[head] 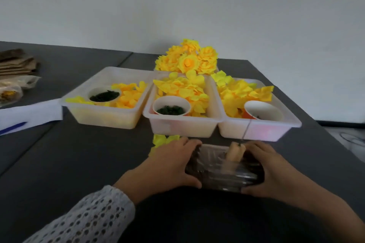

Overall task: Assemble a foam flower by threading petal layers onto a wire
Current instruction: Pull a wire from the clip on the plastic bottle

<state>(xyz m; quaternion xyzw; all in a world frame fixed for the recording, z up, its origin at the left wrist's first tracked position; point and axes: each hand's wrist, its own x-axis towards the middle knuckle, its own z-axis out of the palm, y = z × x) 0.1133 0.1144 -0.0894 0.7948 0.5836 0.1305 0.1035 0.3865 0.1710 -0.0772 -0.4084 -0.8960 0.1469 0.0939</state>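
Note:
Both hands grip a clear plastic container (221, 169) near the table's front edge: my left hand (169, 163) on its left side, my right hand (270, 169) on its right side. A pale orange foam bud (235, 153) stands at the container's back, and a thin wire (246, 130) rises from it. Beyond stand three translucent trays of yellow foam petals: left tray (110, 116), middle tray (183, 126), right tray (260, 130). Each tray holds a paper cup with dark green bits. Finished yellow flowers (187, 59) are piled behind the trays.
Loose yellow petals (162, 140) lie on the dark table just left of my left hand. White paper with a blue pen (29, 116) lies at the left. Brown paper bags (17, 63) and plastic packets sit at the far left. A white wall stands behind.

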